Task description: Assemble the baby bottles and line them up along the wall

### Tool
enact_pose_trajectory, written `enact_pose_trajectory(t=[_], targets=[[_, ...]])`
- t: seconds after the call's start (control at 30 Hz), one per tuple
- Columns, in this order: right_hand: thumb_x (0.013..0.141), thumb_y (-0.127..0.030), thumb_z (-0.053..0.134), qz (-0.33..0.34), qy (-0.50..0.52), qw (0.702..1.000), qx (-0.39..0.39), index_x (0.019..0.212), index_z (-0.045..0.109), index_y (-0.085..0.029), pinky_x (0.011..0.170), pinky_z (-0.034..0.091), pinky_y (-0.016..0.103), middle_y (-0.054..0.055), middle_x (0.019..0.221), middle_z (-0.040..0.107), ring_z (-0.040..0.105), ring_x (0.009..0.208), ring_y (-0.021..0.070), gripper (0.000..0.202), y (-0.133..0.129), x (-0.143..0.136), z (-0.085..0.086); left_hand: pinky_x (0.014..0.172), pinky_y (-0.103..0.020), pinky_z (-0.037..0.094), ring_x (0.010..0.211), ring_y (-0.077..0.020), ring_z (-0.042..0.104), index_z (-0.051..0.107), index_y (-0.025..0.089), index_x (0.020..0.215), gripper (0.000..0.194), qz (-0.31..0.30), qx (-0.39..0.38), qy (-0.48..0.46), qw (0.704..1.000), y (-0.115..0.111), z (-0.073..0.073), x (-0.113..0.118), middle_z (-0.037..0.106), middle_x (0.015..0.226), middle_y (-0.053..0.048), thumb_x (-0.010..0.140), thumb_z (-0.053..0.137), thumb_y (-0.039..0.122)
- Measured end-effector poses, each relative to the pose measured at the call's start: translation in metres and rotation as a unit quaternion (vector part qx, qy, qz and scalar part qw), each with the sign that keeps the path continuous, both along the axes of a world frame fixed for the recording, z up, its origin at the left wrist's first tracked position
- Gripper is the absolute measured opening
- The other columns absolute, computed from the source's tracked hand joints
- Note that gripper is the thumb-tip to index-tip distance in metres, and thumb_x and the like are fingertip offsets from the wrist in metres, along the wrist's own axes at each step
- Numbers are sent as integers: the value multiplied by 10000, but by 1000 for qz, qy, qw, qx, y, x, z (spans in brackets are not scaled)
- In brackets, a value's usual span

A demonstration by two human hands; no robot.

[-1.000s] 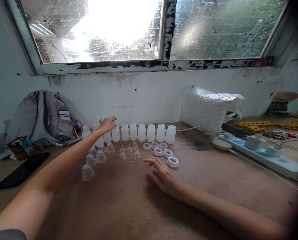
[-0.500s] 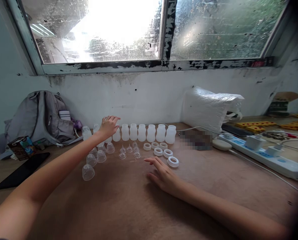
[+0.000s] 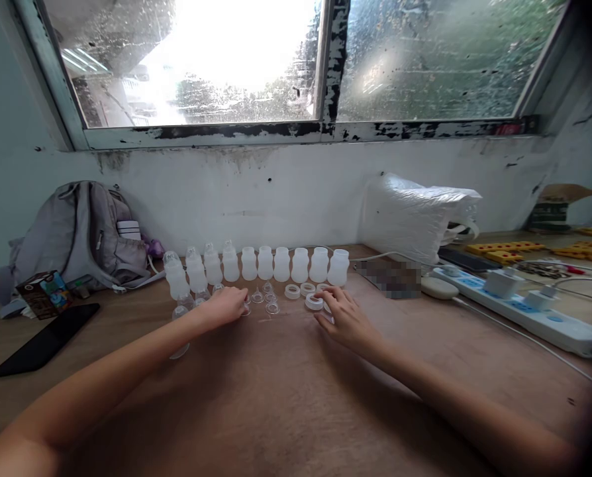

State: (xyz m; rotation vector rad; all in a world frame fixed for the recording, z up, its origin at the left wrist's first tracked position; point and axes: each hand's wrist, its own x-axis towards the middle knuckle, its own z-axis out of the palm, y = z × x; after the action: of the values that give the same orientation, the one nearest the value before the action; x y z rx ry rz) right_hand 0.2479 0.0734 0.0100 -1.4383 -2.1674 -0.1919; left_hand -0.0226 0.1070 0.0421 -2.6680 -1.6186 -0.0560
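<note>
My left hand (image 3: pixel 226 306) reaches in low with its fingers closed together at the left edge of a group of clear bottle nipples (image 3: pixel 257 297); one nipple shows partly at the fingertips. Over the white collar rings (image 3: pixel 292 291) is my right hand (image 3: pixel 348 317), thumb and fingers apart, covering some of them. Behind stands a row of frosted baby bottles (image 3: pixel 300 265). Those on the right have bare mouths, while several at the left end wear clear domed tops (image 3: pixel 230 248). Clear caps (image 3: pixel 179 311) stand at the left, largely hidden by my left forearm.
A grey backpack (image 3: pixel 77 232), a small carton (image 3: pixel 44 293) and a black phone (image 3: pixel 46 340) are on the left. To the right are a white plastic-wrapped package (image 3: pixel 410 215), a round white puck (image 3: pixel 439 287), and a power strip (image 3: pixel 524 310) with plugs and cables.
My left hand has come down and forward from the capped bottles to the nipples, its fingers closing. My right hand has shifted right and up, onto the rings.
</note>
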Motion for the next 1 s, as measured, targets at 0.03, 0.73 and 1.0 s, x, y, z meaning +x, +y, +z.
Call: enact_pose_trajectory(t=[0.03,0.73,1.0], targets=[[752,-233,515,-19,-5,1000,-14,1042,500,-191,811,395,383,114,1071,491,479,995,257,294,1,2,2,635,-282,420,772,-225,597,571,176,887,181,0,-3,-6,1000,3,0,-1,638,837,-89,759,511,289],[759,-289,505,74,6,989,-125,899,433,-191,663,435,290,65,871,596,575,762,186,185,-2,11,20,779,-301,425,828,-173,532,547,186,965,237,-167,-53,-306,936,-58,-39,41,586,871,-48,753,557,289],[780,-221,530,274,81,958,-22,1114,387,-186,816,436,359,100,1045,557,531,973,208,366,-32,-28,0,957,-374,336,1110,-229,413,321,192,1233,655,-198,-47,-373,905,-58,-40,37,437,1174,-113,676,649,293]])
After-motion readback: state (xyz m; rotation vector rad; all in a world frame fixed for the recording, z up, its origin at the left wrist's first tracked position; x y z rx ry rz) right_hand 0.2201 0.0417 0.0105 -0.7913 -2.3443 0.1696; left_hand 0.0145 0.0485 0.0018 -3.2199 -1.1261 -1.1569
